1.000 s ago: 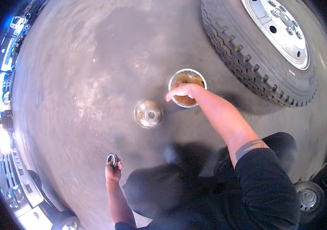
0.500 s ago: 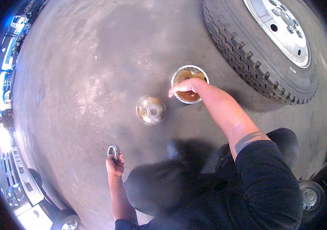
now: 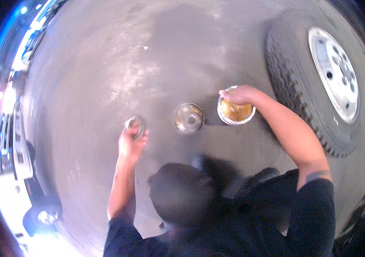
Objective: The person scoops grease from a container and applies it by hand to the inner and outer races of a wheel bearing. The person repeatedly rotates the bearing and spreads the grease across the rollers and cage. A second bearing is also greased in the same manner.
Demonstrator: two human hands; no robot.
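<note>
My left hand [image 3: 133,143], raised over the floor, has its fingers closed on a ring-shaped metal bearing [image 3: 135,124]; motion blurs the ring's detail. To the right of it a round, dull metal piece [image 3: 189,118] with a raised hub lies on the floor. Farther right stands a round tub [image 3: 236,124] of yellow-brown grease [image 3: 237,112]. My right hand [image 3: 239,94] reaches over the tub's far side, fingers at the rim. Blur and the back of the hand hide whether those fingers grip the rim or anything else.
A large truck tyre [image 3: 285,68] on a white steel wheel [image 3: 334,75] lies at the right, beyond the tub. My knee [image 3: 180,192] is just below the metal piece. At the left rim a white vehicle [image 3: 7,197] stands on the concrete floor [image 3: 84,85].
My left hand has risen with the bearing and come level with the metal piece. My right hand has shifted from inside the tub to its far rim. The whole view has turned.
</note>
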